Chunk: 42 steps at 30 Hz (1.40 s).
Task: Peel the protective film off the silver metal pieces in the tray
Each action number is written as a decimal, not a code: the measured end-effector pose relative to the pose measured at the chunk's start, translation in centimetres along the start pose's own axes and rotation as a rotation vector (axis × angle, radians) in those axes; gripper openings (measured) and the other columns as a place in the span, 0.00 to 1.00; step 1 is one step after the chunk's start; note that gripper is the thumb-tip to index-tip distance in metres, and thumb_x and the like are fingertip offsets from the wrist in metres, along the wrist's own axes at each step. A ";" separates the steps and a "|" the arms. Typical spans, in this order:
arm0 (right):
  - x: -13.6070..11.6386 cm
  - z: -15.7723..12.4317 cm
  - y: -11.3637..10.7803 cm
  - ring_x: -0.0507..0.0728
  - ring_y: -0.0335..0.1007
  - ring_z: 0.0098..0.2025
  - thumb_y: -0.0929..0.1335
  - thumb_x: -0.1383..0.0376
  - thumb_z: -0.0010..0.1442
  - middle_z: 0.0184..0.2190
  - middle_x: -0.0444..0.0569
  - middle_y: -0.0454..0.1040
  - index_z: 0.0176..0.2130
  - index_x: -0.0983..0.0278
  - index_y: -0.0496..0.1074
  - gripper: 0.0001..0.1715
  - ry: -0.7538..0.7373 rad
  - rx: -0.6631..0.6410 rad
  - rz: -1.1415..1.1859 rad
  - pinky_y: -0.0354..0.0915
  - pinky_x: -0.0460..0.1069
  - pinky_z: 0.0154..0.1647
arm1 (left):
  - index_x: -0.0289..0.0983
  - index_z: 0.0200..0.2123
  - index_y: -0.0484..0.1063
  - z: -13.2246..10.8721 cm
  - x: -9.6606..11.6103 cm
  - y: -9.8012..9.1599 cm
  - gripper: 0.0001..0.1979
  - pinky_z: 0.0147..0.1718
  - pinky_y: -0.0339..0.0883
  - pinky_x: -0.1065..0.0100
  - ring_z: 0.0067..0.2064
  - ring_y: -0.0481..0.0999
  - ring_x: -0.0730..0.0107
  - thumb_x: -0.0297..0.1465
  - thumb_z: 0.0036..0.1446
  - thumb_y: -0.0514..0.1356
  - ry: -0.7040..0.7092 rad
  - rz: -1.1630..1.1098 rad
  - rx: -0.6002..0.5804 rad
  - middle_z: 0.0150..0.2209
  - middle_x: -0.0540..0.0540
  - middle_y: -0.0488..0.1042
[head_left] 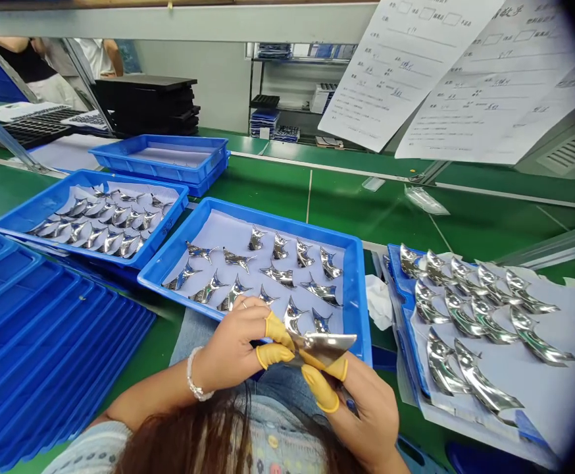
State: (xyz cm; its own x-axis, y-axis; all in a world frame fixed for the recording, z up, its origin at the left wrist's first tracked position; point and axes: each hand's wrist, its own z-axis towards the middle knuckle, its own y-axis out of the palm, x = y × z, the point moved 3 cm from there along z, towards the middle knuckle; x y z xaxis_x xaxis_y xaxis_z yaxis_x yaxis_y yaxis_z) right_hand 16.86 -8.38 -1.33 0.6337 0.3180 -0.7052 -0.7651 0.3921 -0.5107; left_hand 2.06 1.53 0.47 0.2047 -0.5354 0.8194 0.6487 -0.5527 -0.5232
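Between my two hands I hold a shiny curved metal part (324, 347), tilted above the near edge of a blue tray (356, 283). My left hand (241, 342), with yellow finger cots on thumb and forefinger, pinches its left end. From below and the right, my right hand (361, 408) grips it, also with yellow finger cots. Inside the tray, several similar chrome-like parts (277, 273) lie spaced out on white paper. My hands partly cover the nearest ones.
On the right, larger mirror-like parts (495, 319) rest on a paper-lined stack. Another blue tray of parts (174, 217) stands left, with stacked blue trays (45, 336) nearer me. Paper forms (410, 66) hang above. Black trays (149, 105) are piled behind; people (45, 66) stand far left.
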 end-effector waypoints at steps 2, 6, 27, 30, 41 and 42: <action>0.1 0.0 0.0 0.52 0.65 0.21 0.65 0.62 0.64 0.22 0.47 0.71 0.35 0.64 0.75 0.11 0.010 0.002 0.025 0.60 0.46 0.21 | 0.37 0.31 0.76 -0.1 0.3 -0.1 0.20 0.38 0.56 0.67 0.32 0.67 0.71 0.46 0.61 0.54 0.018 -0.007 -0.014 0.26 0.48 0.74; 0.3 -0.1 0.2 0.52 0.66 0.22 0.65 0.62 0.64 0.22 0.47 0.72 0.33 0.64 0.74 0.12 0.047 -0.006 0.069 0.63 0.46 0.23 | 0.38 0.31 0.76 -0.1 0.9 -0.3 0.17 0.38 0.55 0.67 0.33 0.67 0.71 0.44 0.61 0.55 0.040 -0.014 -0.029 0.26 0.49 0.73; 2.7 -2.0 2.6 0.50 0.54 0.21 0.69 0.50 0.58 0.18 0.45 0.64 0.25 0.66 0.76 0.22 0.667 -0.161 0.903 0.53 0.45 0.20 | 0.33 0.25 0.66 -0.4 -2.4 3.1 0.23 0.20 0.58 0.75 0.19 0.63 0.80 0.45 0.42 0.70 -0.687 -1.091 -0.008 0.20 0.53 0.65; 2.7 -2.5 3.2 0.47 0.45 0.17 0.72 0.49 0.52 0.14 0.40 0.57 0.27 0.65 0.77 0.21 0.799 -0.158 1.133 0.46 0.45 0.17 | 0.32 0.26 0.67 -0.3 -2.6 3.4 0.23 0.22 0.58 0.74 0.21 0.64 0.78 0.44 0.42 0.71 -0.712 -1.182 0.005 0.21 0.52 0.67; 2.1 -1.4 4.1 0.45 0.41 0.13 0.76 0.52 0.46 0.09 0.36 0.53 0.26 0.65 0.75 0.19 0.903 -0.108 1.326 0.42 0.43 0.15 | 0.31 0.24 0.67 -0.2 -3.6 5.1 0.20 0.26 0.56 0.74 0.25 0.62 0.79 0.40 0.42 0.71 -0.859 -1.273 -0.025 0.22 0.51 0.66; 2.2 -1.4 4.2 0.44 0.41 0.13 0.76 0.52 0.46 0.09 0.36 0.53 0.26 0.65 0.75 0.19 0.913 -0.102 1.325 0.41 0.43 0.15 | 0.31 0.24 0.67 -0.2 -3.7 5.3 0.20 0.26 0.56 0.74 0.25 0.63 0.78 0.40 0.43 0.70 -0.861 -1.288 -0.034 0.22 0.50 0.66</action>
State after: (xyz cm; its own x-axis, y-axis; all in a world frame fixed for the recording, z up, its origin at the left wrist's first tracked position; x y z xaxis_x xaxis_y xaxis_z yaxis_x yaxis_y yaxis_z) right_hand 14.86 -7.23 -5.70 -0.6942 -0.2397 -0.6788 -0.7195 0.2050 0.6635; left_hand 4.59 0.44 -5.34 -0.1070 0.8072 0.5805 0.6974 -0.3552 0.6225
